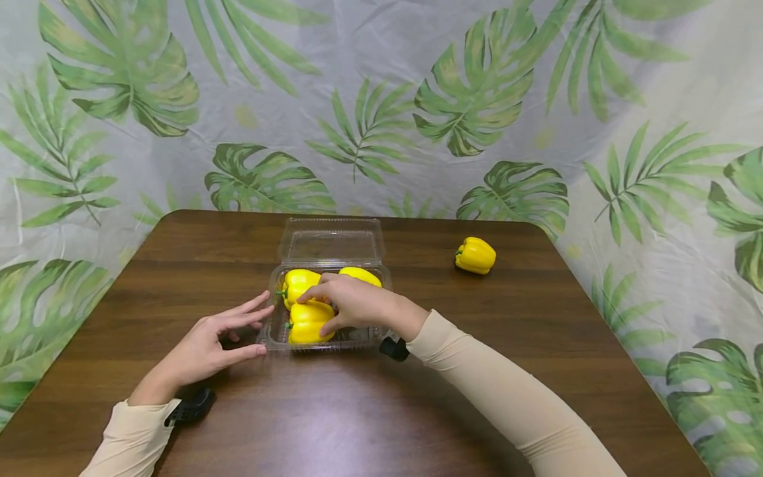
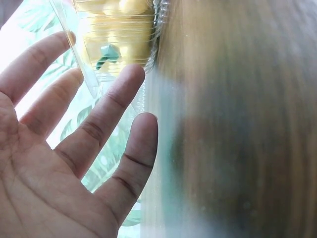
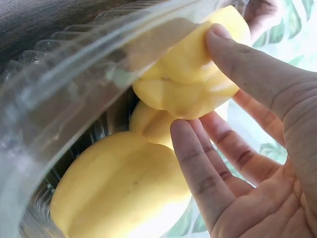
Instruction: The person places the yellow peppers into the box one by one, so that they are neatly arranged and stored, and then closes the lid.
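Note:
A clear plastic clamshell container (image 1: pixel 275 334) stands on the table with its lid (image 1: pixel 331 246) folded back. Inside are three yellow bell peppers: one at back left (image 1: pixel 297 285), one at back right (image 1: pixel 365 275), partly behind my right hand, and one at front left (image 1: pixel 306 323). My right hand (image 1: pixel 352 301) grips the front-left bell pepper (image 3: pixel 190 74), thumb on one side and fingertips on the other. Beside the container's left wall, my left hand (image 1: pixel 208 344) has its fingers spread, fingertips right at the rim and nothing held.
Another yellow bell pepper (image 1: pixel 475 256) lies on its side toward the back right of the brown wooden table (image 1: pixel 477 318). A leaf-patterned curtain (image 1: pixel 381 106) hangs behind the table. Dark bands (image 1: pixel 193 405) are on both wrists.

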A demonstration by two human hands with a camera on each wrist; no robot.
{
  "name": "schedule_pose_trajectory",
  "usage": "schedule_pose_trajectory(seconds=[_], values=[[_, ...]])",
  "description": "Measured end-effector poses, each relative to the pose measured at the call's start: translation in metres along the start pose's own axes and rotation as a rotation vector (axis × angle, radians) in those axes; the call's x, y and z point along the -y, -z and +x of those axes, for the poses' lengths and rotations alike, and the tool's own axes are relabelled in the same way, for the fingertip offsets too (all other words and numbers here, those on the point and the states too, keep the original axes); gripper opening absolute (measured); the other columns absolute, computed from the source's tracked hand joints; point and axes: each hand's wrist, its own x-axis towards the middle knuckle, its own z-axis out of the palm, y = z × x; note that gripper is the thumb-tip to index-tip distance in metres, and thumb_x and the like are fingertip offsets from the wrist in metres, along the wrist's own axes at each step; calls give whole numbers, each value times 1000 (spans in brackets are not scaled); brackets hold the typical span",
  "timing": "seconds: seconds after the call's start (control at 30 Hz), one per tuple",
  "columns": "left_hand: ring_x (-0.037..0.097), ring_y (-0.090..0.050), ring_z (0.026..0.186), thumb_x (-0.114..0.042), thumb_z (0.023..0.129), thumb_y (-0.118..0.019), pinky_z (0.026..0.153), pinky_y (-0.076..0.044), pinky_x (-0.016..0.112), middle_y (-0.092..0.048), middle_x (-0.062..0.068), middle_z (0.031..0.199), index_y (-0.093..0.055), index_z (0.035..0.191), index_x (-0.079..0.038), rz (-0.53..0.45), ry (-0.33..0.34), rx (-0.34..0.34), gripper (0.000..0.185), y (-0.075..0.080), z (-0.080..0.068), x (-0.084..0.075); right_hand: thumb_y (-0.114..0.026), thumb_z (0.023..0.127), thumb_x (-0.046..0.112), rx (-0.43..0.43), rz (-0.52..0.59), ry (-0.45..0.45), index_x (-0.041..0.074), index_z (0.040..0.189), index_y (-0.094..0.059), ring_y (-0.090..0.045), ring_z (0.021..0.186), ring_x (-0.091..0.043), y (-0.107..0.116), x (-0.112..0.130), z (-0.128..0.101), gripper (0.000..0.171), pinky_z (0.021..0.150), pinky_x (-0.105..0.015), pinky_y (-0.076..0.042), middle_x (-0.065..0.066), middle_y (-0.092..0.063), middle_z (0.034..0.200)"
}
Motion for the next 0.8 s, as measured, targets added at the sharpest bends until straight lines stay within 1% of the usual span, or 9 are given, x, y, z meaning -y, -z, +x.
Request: schedule_pose_trajectory(seconds=[0.1, 0.2, 0.3, 0.5, 0.6, 0.67, 0.8], values=[[3, -69, 104, -24, 92, -87, 78, -59, 25, -49, 12, 168, -64, 151, -15, 3, -1, 1, 65, 1, 0, 0, -89, 90, 29, -4, 12, 3, 17, 150, -64, -60, 108, -18, 1, -1, -1, 65, 91, -27, -52, -4, -67, 129], [2, -69, 104, -24, 92, -87, 78, -59, 25, -49, 12, 168, -64, 151, -15, 8, -3, 3, 65, 1, 1, 1, -88, 92, 28, -11, 31, 6, 16, 148, -66, -64, 111, -20, 3, -2, -2, 61, 94, -27, -53, -4, -67, 129], [1, -68, 104, -24, 92, -87, 79, -59, 25, -48, 11, 168, -64, 151, -15, 9, -4, 1, 65, 0, 1, 1, -87, 93, 26, -24, 54, 10, 15, 145, -67, -67, 115, -23, 6, -3, -7, 57, 97, -29, -55, -6, -67, 130], [-1, -67, 104, -23, 92, -87, 78, -59, 26, -48, 12, 168, -64, 151, -14, 5, -9, -1, 65, 0, 1, 1, -84, 96, 21, -72, 154, 25, 11, 142, -69, -69, 121, -31, 22, -14, -18, 50, 106, -43, -57, -14, -66, 134], [-2, -67, 104, -23, 92, -87, 78, -59, 26, -48, 12, 168, -63, 152, -13, 6, -11, -2, 65, 0, 1, 1, -83, 97, 21, -100, 179, 3, 10, 143, -68, -68, 122, -31, 31, -21, -26, 51, 108, -44, -56, -16, -65, 137], [-2, -67, 104, -23, 92, -87, 78, -59, 26, -48, 12, 168, -63, 152, -13, 6, -12, -3, 65, 0, 1, 2, -83, 97, 23, -120, 164, -28, 12, 145, -67, -67, 121, -30, 37, -28, -31, 52, 107, -44, -56, -15, -65, 136], [-2, -67, 104, -23, 92, -87, 78, -59, 26, -47, 12, 169, -63, 152, -13, 0, -12, -3, 65, -1, 1, 2, -81, 99, 27, -165, 174, -109, 17, 147, -65, -64, 122, -29, 45, -48, -45, 52, 104, -46, -56, -12, -64, 137]])
